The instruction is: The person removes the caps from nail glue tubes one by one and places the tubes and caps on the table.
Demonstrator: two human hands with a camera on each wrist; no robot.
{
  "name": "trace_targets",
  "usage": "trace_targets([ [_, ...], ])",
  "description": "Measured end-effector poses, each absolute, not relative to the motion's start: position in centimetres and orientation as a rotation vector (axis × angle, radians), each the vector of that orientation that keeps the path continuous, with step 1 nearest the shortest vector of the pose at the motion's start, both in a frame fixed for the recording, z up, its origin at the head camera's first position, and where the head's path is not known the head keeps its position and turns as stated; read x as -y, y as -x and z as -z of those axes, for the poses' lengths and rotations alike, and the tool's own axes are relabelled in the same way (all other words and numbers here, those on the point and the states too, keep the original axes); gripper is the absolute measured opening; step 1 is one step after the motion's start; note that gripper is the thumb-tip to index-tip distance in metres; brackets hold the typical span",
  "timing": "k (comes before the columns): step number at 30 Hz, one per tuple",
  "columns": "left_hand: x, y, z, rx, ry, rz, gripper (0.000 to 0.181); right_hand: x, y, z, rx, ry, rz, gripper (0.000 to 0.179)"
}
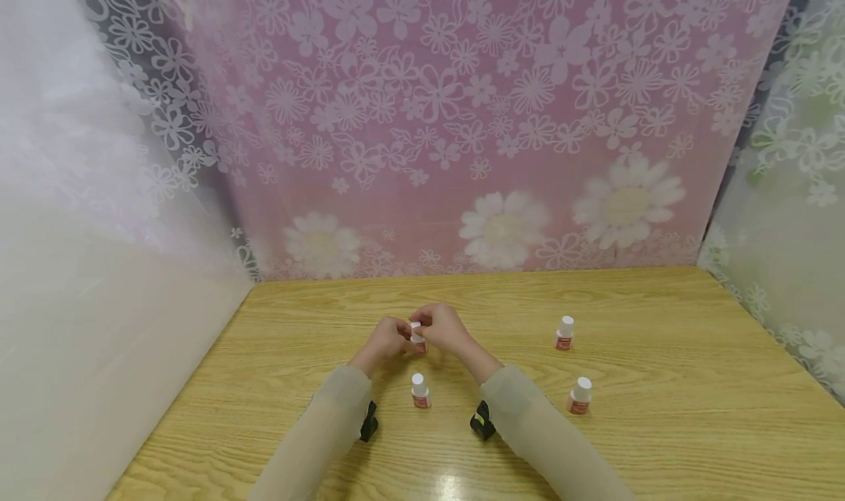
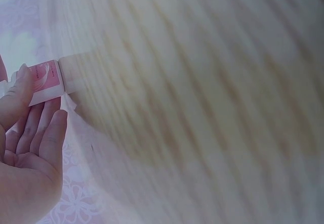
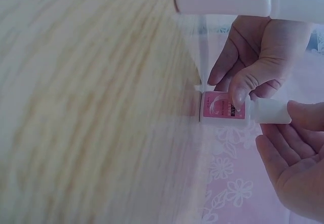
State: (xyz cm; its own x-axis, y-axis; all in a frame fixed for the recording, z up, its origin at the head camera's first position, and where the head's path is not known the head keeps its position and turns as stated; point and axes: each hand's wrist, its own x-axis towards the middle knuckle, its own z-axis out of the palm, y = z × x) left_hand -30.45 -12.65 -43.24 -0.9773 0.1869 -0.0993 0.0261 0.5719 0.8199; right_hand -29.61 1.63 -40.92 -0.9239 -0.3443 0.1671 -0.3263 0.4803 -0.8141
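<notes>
A small white bottle [image 1: 419,348] with a pink label stands upright at the middle of the wooden table. My left hand [image 1: 384,341] pinches its body between thumb and fingers; the left wrist view shows the thumb across the label of the bottle [image 2: 46,81]. From the other side, my right hand [image 1: 449,331] holds the white cap [image 3: 272,111] at its end between thumb and fingers. The cap sits on the bottle's neck. Nearer to me, between my forearms, a second bottle [image 1: 420,392] stands upright with its cap on.
Two more capped bottles stand to the right, one farther back [image 1: 564,334] and one closer [image 1: 580,396]. Black wrist devices [image 1: 483,421] show below both sleeves. Flowered sheets [image 1: 462,119] hang behind and along both sides of the table [image 1: 317,303].
</notes>
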Motion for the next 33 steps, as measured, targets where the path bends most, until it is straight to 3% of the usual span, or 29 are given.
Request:
trace_targets([
  [8,12.69,30.44,43.41,-2.633,-0.21,-1.367,0.012,-1.93,29.63,40.67,-2.669,0.624,1.491,0.027],
  [33,12.61,30.13,43.19,-2.634,-0.2,-1.386,0.017,-1.7,29.52,40.56,-2.694,0.671,1.463,0.007],
])
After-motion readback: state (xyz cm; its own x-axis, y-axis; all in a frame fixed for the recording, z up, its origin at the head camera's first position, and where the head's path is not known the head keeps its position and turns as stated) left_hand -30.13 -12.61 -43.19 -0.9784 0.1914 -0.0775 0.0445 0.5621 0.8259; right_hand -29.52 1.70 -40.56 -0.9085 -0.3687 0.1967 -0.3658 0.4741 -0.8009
